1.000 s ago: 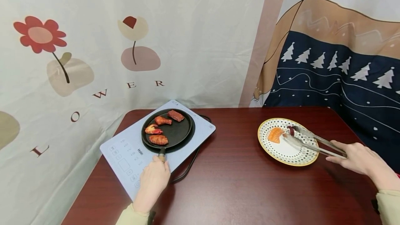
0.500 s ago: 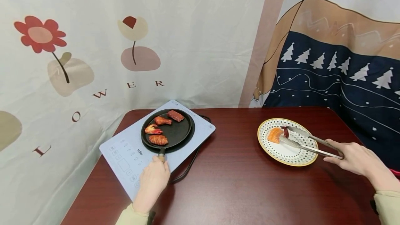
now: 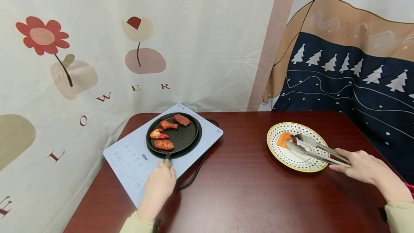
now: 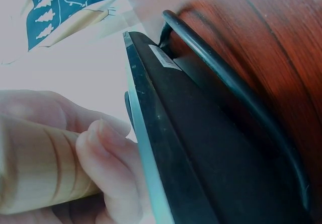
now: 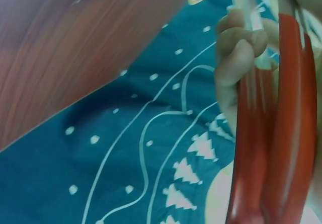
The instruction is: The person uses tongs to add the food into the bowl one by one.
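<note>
Nearest, the left hand (image 3: 160, 182) is gripping the handle (image 3: 167, 158) of the pan (image 3: 185, 136); the right hand (image 3: 362, 168) is holding tongs (image 3: 310, 141), their tips standing slightly apart with a dark red piece (image 3: 294, 139) between them. That piece is lying just beside the salmon (image 3: 283, 140), towards ten o'clock on the plate (image 3: 304, 169). A broad run of desk (image 3: 245, 179) is separating plate from hob (image 3: 118, 154), whose nine-o'clock corner is reaching the desk's edge. Beyond, curtains (image 3: 210, 46) are hanging.
</note>
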Tool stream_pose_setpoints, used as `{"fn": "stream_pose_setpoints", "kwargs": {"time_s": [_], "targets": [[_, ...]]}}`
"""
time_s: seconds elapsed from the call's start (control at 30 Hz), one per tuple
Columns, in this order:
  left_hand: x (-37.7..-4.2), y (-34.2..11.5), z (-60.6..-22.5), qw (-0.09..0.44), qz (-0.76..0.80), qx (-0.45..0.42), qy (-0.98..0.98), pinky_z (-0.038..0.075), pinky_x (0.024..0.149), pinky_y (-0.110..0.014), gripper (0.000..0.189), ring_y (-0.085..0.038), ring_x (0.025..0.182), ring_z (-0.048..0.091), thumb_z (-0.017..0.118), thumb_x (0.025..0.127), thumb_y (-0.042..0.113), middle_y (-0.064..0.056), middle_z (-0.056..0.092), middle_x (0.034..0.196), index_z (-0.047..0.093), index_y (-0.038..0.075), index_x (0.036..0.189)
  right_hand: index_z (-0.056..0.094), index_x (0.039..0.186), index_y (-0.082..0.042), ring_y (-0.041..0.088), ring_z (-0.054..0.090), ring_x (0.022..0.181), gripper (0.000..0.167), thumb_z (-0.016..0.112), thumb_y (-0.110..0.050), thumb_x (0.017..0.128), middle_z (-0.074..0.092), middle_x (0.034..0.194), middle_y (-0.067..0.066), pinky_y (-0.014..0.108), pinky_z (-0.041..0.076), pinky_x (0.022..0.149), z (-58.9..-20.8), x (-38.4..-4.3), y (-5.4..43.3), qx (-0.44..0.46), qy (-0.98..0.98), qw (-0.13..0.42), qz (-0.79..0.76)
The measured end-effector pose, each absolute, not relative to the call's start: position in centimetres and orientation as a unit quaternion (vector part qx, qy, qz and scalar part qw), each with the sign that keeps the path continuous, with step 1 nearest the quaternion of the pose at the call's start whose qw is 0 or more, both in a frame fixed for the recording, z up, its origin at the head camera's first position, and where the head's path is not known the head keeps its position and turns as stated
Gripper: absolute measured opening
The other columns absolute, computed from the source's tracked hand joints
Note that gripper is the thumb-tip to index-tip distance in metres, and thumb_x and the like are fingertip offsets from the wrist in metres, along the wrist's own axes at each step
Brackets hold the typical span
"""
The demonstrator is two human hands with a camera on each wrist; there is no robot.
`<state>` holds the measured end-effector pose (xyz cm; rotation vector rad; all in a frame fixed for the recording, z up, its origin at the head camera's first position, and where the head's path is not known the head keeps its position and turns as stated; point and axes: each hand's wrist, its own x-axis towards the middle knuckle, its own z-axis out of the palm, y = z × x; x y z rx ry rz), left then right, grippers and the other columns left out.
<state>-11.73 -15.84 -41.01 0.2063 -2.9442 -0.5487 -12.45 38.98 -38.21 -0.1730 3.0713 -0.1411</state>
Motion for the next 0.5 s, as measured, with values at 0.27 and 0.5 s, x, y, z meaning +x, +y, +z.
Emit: {"fn": "stream_pose_setpoints", "kwargs": {"time_s": [0.27,0.5], "targets": [[-11.7,-15.8,-41.0,0.069,-0.181,0.069,-0.979,0.042,0.046,-0.046,0.031,-0.038,0.055,0.058,0.053,0.092,0.021,-0.021,0.054,0.064,0.044,-0.007,0.085,0.05,0.125,0.006,0.038,0.06,0.079,0.075,0.06,-0.056,0.084,0.06,0.101,0.034,0.047,0.045,0.058,-36.9,-11.7,36.3,-0.004,0.997,0.055,-0.047],[-11.7,-15.8,-40.9,0.063,-0.182,0.072,-0.979,0.042,0.047,-0.046,0.03,-0.038,0.057,0.058,0.053,0.092,0.022,-0.021,0.054,0.065,0.044,-0.007,0.086,0.051,0.115,0.006,0.03,0.056,0.065,0.07,0.064,-0.054,0.081,0.059,0.087,0.026,0.045,0.042,0.053,-36.8,-11.0,34.9,0.035,0.994,0.097,-0.029]]}}
